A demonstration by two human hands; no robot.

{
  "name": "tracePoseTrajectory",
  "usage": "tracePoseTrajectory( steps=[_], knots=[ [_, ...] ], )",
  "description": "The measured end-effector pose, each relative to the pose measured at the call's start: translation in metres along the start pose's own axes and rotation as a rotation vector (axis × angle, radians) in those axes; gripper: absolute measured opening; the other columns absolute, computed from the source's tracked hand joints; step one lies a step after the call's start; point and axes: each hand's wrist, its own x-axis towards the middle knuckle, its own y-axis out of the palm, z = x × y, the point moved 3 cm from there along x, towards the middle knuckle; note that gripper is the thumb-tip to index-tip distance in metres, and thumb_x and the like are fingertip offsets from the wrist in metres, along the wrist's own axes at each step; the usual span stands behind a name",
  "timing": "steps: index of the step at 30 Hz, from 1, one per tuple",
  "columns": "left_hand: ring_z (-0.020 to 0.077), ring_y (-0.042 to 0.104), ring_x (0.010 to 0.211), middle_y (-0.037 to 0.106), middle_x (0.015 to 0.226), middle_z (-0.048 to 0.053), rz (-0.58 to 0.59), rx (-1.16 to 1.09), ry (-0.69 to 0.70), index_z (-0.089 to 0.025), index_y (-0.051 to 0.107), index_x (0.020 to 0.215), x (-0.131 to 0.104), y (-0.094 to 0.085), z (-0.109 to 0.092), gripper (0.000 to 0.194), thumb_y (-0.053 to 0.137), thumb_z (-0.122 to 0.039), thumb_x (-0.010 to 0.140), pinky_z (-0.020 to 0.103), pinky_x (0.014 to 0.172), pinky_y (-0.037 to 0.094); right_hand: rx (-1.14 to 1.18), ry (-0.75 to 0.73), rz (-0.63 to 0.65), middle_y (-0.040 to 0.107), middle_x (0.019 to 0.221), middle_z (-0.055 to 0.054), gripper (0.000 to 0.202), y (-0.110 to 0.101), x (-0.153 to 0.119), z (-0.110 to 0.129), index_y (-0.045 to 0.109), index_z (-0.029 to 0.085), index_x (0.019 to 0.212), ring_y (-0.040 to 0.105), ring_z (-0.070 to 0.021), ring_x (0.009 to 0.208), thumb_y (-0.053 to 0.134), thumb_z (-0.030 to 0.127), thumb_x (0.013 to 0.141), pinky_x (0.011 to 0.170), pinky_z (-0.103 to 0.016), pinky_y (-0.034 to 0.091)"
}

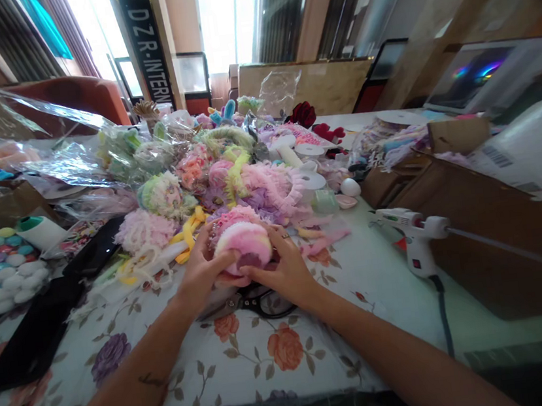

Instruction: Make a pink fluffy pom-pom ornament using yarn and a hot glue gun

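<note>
The left hand (209,260) and right hand (283,264) grasp a fluffy pink-and-cream piece (243,246) from opposite sides, fingers curled around it, thumbs at its near face. The piece is located above the scissors (263,301) at the near side of the bench (184,378). A glue gun (416,238) stands to the right, beside the cardboard box (507,240).

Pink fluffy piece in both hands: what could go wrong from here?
1. Snag: what look like scissors lie right under the pink fluffy piece; fibres or fingers could catch if the left hand or right hand drops.
2. Cord pull: the glue gun's cord runs to the table edge, near the right forearm; a sweep could drag it.
3. Heat: if the gun is on, the nearby cardboard might scorch.
</note>
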Motion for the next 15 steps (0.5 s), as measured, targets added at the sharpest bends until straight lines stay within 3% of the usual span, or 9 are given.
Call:
tracePoseTrajectory(
  steps=[4, 10, 15],
  knots=[
    [0.0182, 0.068, 0.079, 0.065, 0.118, 0.007, 0.002, -0.040, -0.065, -0.029, 0.047, 0.140, -0.0024, 0.0016, -0.0015, 0.080, 0.081, -0.025, 0.068, 0.030, 0.058, 0.063, -0.003, -0.004, 0.020, 0.055, 0.127, -0.012, 0.080, 0.0002, 0.0007, 0.0000, 0.058, 0.026, 0.143, 0.061, -0.0303, 0.117, 0.087, 0.041, 0.070, 0.099, -0.046, 0.057],
    [0.0159, 0.066, 0.089, 0.066, 0.116, 0.005, -0.006, -0.033, 0.076, -0.025, 0.055, 0.134, -0.0030, 0.0014, -0.0043, 0.068, 0.076, -0.015, 0.070, 0.022, 0.068, 0.060, -0.004, -0.021, 0.050, 0.050, 0.137, -0.013, 0.085, 0.0021, -0.0030, -0.0016, 0.054, 0.029, 0.148, 0.054, -0.0339, 0.128, 0.087, 0.043, 0.071, 0.094, -0.045, 0.059],
    [0.0185, 0.070, 0.079, 0.069, 0.114, 0.006, 0.041, -0.110, -0.029, -0.029, 0.049, 0.141, -0.0014, 0.0039, -0.0027, 0.077, 0.085, -0.030, 0.073, 0.029, 0.061, 0.063, 0.007, 0.007, 0.004, 0.055, 0.124, -0.010, 0.077, -0.0004, -0.0001, 0.0008, 0.059, 0.028, 0.140, 0.061, -0.0295, 0.115, 0.087, 0.041, 0.070, 0.097, -0.045, 0.058]
  ],
)
